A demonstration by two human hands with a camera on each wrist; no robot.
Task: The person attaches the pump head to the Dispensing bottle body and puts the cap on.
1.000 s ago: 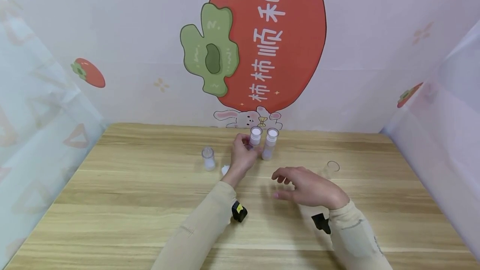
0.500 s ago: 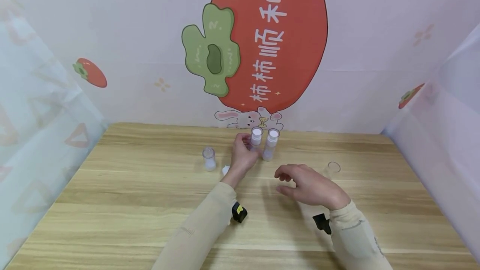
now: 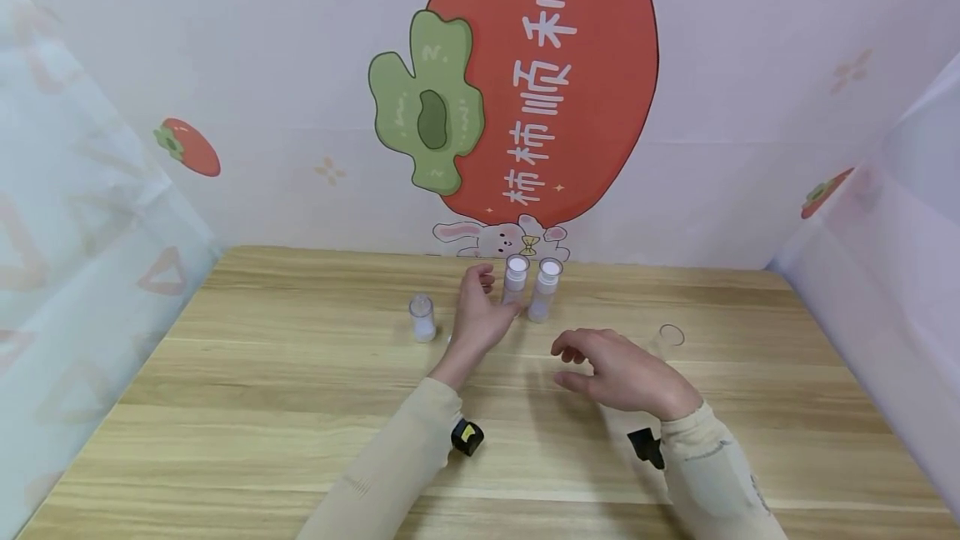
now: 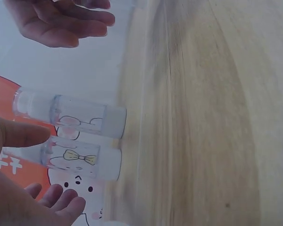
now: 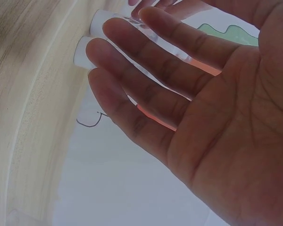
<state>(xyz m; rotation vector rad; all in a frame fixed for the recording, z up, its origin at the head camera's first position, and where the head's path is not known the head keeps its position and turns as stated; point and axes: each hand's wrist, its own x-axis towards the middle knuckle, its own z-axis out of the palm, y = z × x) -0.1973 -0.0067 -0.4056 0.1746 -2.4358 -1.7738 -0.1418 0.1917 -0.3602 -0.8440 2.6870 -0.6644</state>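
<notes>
L fingers point(image 4: 74, 209) just beside L btl point(image 3: 515, 280)

The head view looks forward and down from above, far enough back to take in the table point(image 3: 300, 457), backdrop point(image 3: 262, 48) and bottles point(image 3: 542, 298). The left wrist view faces the backdrop from close behind the left hand point(image 3: 483, 319), turned sideways; the right wrist view, turned the opposite way, is mostly right hand point(image 3: 618, 373). All three share the bottles.
</notes>
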